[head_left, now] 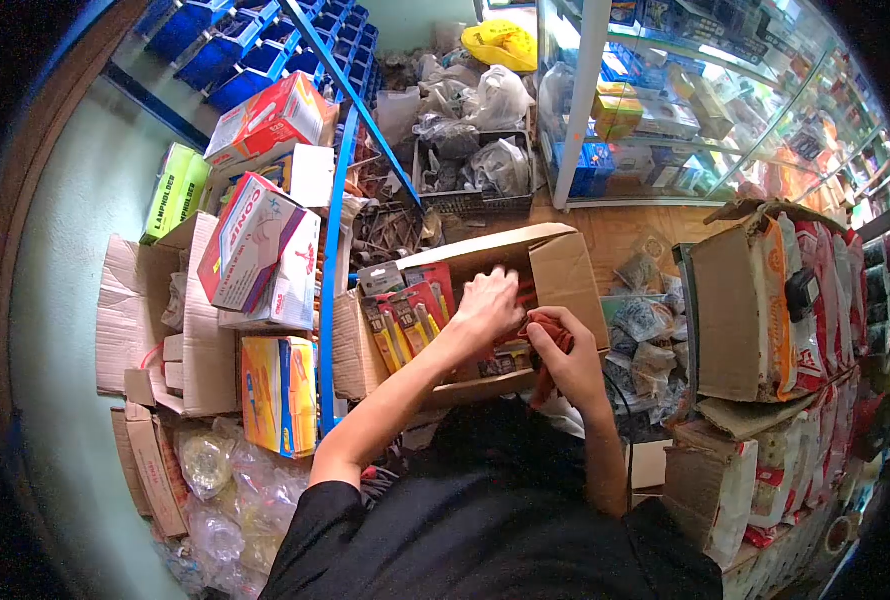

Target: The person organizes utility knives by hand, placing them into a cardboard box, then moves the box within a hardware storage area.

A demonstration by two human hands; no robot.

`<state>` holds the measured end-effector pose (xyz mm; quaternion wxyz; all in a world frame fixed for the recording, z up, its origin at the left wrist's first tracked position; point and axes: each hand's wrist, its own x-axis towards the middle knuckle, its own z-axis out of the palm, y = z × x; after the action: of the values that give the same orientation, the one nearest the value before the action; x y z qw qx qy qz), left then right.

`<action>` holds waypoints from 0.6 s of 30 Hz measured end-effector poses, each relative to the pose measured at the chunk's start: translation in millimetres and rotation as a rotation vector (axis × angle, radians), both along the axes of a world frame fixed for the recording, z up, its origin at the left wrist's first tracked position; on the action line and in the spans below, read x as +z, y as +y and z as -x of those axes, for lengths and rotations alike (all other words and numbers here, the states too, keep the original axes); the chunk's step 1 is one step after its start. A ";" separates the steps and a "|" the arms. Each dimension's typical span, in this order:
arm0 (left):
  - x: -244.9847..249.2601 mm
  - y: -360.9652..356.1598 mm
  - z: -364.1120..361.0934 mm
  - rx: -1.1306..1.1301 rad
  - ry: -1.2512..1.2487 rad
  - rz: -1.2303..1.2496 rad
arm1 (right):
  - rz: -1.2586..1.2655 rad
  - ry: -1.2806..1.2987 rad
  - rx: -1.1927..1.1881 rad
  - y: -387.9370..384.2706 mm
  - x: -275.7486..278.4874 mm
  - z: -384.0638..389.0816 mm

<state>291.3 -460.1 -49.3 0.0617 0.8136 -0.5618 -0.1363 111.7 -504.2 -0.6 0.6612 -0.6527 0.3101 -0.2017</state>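
Note:
An open cardboard box [570, 275] stands in the middle, with red-and-yellow carded tool packs [405, 325] in its left part. My left hand [490, 303] is over the inside of the box, its fingers bent down, and what they may hold is hidden. Close beside it, my right hand [568, 360] is closed around a reddish-orange item [555, 325] at the box's front right. Part of that item hangs below the hand, near a dark cable.
Cartons [255, 240] and a blue metal post [331, 290] are at the left. Bagged goods fill a black crate [475, 203] behind. A glass cabinet [665, 160] stands back right, and boxes of red packets [730, 310] stand at the right.

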 end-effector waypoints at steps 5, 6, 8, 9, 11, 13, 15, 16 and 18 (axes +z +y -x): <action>52.7 21.7 -5.5 0.072 0.043 0.072 | -0.087 -0.112 -0.043 -5.0 -19.5 3.4; 64.4 30.2 -5.1 0.113 0.022 0.088 | -0.123 -0.135 -0.062 -6.2 -19.6 4.9; 83.7 49.9 -8.7 0.209 0.025 0.148 | -0.191 -0.184 -0.103 -9.5 -18.2 6.9; 92.9 63.9 -12.7 0.260 0.068 0.190 | -0.297 -0.238 -0.115 -11.0 -15.2 8.0; 90.2 95.4 -25.2 0.359 0.402 0.278 | -0.506 -0.351 -0.132 -13.6 -7.9 8.6; 79.8 120.8 -18.5 0.469 1.025 0.414 | -0.527 -0.402 -0.096 -8.9 -6.8 3.9; 73.7 137.1 4.9 0.417 1.405 0.601 | -0.582 -0.546 -0.082 7.6 3.2 -11.1; 67.0 145.9 16.1 0.401 1.630 0.664 | -0.525 -0.534 -0.096 15.6 9.0 -18.6; 49.9 163.1 34.5 0.377 1.995 0.678 | -0.408 -0.508 -0.125 26.8 18.3 -30.9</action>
<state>256.8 -297.0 0.6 0.7362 0.3487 -0.1314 -0.5649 142.6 -477.4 17.6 0.8207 -0.4154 0.2088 -0.3320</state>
